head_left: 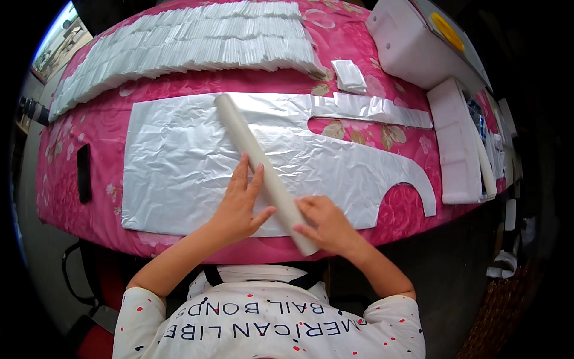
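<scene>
L hand flat, fingers spread toward 12, on plastic sheet beside white roll. R hand grips roll's near end at worktop edge, 6 o'clock. Open sheet toward 9.

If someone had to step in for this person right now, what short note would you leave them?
Left hand: flat and open, fingers spread on the silvery plastic sheet, touching the left side of the white tube.
Right hand: resting on the tube's near end, by the table edge.
The tube lies diagonally across the sheet, which is spread flat on the pink flowered tablecloth.
Done: rows of folded white pieces are stacked along the far side; one small folded packet lies apart.
Left: the sheet is still fully flat, not wrapped round the tube.
</scene>
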`<action>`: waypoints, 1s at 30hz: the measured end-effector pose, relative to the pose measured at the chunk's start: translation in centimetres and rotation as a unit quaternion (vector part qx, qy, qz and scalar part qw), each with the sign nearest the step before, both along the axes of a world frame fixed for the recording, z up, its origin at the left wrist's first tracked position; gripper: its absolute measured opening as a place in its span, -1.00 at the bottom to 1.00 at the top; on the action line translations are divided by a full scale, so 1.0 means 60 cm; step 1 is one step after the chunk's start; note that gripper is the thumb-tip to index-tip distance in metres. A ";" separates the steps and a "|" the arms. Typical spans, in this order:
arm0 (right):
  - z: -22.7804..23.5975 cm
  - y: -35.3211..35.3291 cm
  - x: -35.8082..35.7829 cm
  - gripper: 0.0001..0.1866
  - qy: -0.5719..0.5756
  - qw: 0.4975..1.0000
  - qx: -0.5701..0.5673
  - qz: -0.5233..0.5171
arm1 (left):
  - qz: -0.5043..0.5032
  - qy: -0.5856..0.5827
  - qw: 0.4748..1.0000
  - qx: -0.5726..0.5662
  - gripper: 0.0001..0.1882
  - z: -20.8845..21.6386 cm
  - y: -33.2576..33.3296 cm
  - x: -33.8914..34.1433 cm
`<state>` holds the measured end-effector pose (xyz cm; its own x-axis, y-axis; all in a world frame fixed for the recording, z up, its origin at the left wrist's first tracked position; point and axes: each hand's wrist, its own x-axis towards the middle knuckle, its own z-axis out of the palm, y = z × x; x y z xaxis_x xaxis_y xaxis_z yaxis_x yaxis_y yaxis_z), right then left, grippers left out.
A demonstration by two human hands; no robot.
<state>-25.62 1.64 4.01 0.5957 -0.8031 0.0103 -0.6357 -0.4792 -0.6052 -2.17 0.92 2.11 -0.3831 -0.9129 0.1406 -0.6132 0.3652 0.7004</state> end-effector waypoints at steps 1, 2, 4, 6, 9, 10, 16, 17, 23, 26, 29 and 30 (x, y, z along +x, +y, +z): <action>0.001 0.013 0.004 -0.45 -0.034 0.999 0.013 0.019 | -0.011 -0.030 0.999 -0.020 -0.16 -0.004 -0.004 -0.011; -0.007 0.014 0.004 -0.46 -0.033 0.999 -0.008 0.021 | -0.022 -0.060 0.997 -0.040 -0.13 -0.006 -0.009 -0.021; -0.031 0.005 -0.014 -0.47 -0.020 0.999 -0.049 0.014 | -0.043 -0.091 0.993 -0.066 -0.10 -0.007 -0.016 -0.048; -0.048 -0.016 -0.056 -0.48 0.054 0.991 -0.123 -0.025 | -0.044 -0.104 0.990 -0.078 -0.09 -0.003 -0.018 -0.073; -0.074 -0.057 -0.168 -0.49 0.113 0.974 -0.165 -0.104 | -0.070 -0.136 0.986 -0.067 -0.15 0.003 -0.019 -0.099; -0.070 -0.066 -0.209 -0.52 0.110 0.966 -0.180 -0.149 | -0.076 -0.136 0.985 -0.069 -0.17 0.005 -0.019 -0.104; -0.076 -0.042 -0.432 -0.65 0.169 0.866 -0.218 -0.416 | -0.092 -0.131 0.984 -0.082 -0.23 0.009 -0.017 -0.114; -0.078 -0.035 -0.448 -0.67 0.162 0.857 -0.224 -0.435 | -0.092 -0.131 0.984 -0.081 -0.24 0.010 -0.016 -0.114; -0.065 -0.031 -0.421 -0.80 0.149 0.825 -0.268 -0.475 | -0.101 -0.135 0.982 -0.081 -0.26 0.009 -0.018 -0.113; -0.032 -0.032 -0.341 -0.87 0.093 0.832 -0.306 -0.453 | -0.097 -0.113 0.985 -0.090 -0.26 0.006 -0.020 -0.113; 0.006 -0.014 -0.197 -0.90 -0.075 0.876 -0.213 -0.426 | -0.102 -0.027 0.989 -0.106 -0.29 0.021 -0.014 -0.114; 0.016 -0.006 -0.150 -0.90 -0.122 0.900 -0.154 -0.388 | -0.106 0.010 0.988 -0.113 -0.30 0.029 -0.012 -0.113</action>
<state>-34.59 1.29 4.96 -0.1944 -0.9135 0.3575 -0.7172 -0.1163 -0.6871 -8.93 0.21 3.88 -0.5568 -0.7573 0.3413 -0.4935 0.6321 0.5974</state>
